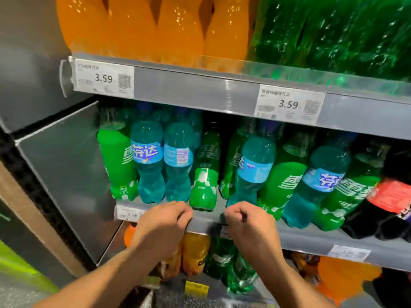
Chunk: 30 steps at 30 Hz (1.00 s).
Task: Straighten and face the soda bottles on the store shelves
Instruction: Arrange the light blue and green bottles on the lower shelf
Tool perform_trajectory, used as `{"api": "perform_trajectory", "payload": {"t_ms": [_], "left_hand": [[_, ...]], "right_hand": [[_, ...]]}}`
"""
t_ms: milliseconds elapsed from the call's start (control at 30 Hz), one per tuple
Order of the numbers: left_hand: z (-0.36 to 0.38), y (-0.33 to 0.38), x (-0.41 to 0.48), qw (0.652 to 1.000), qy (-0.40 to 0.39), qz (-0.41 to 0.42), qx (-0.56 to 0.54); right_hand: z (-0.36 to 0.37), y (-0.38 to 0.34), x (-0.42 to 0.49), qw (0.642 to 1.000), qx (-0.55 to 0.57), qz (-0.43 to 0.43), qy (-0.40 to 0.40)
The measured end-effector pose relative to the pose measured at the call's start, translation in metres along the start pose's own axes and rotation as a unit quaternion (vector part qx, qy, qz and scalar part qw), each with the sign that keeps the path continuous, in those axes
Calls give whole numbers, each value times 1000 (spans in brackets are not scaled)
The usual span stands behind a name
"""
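Green and teal-blue soda bottles stand mixed on the middle shelf [307, 236]. A small green bottle [203, 188] stands at the front edge, between my two hands and just above them. Left of it, a teal bottle [178, 162] shows its barcode to the front, and beside that another teal bottle [148, 161] faces label out. To the right, a teal bottle [253, 172] leans, and more green and teal bottles tilt behind it. My left hand [164, 225] and my right hand [246, 227] hover at the shelf's front edge with fingers curled, holding nothing.
Large orange bottles [155, 27] and green bottles [333, 34] fill the shelf above, over price tags reading 3.59 [103, 78]. Dark cola bottles [387, 210] stand at the right of the middle shelf. Orange and green bottles [200, 256] sit on the shelf below. A grey side panel [64, 174] closes the left.
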<state>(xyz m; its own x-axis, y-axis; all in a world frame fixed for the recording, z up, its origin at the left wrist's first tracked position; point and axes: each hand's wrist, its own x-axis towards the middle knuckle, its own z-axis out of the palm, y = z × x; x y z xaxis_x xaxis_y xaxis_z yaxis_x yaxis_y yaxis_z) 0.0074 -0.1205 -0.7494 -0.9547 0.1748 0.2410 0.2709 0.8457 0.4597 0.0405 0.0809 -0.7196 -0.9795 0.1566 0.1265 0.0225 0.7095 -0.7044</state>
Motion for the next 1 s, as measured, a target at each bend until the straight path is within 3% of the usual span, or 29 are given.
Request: {"api": "perform_trajectory", "payload": {"t_ms": [433,600,800,933,1000], "left_hand": [[-20,76,16,991,105,41,-67],[-13,120,16,985,112,87,-102],[-4,166,18,978,104,138,-117],[-5,191,31,976,113,153,-106],[-4,202,37,975,115,162,-102]], "right_hand": [[-88,18,-5,989,-18,12,147],[-128,36,-9,980,-25,40,192],[-176,51,0,950,21,69,304],[-200,54,13,946,-2,56,320],[-208,51,18,954,-29,66,290]]}}
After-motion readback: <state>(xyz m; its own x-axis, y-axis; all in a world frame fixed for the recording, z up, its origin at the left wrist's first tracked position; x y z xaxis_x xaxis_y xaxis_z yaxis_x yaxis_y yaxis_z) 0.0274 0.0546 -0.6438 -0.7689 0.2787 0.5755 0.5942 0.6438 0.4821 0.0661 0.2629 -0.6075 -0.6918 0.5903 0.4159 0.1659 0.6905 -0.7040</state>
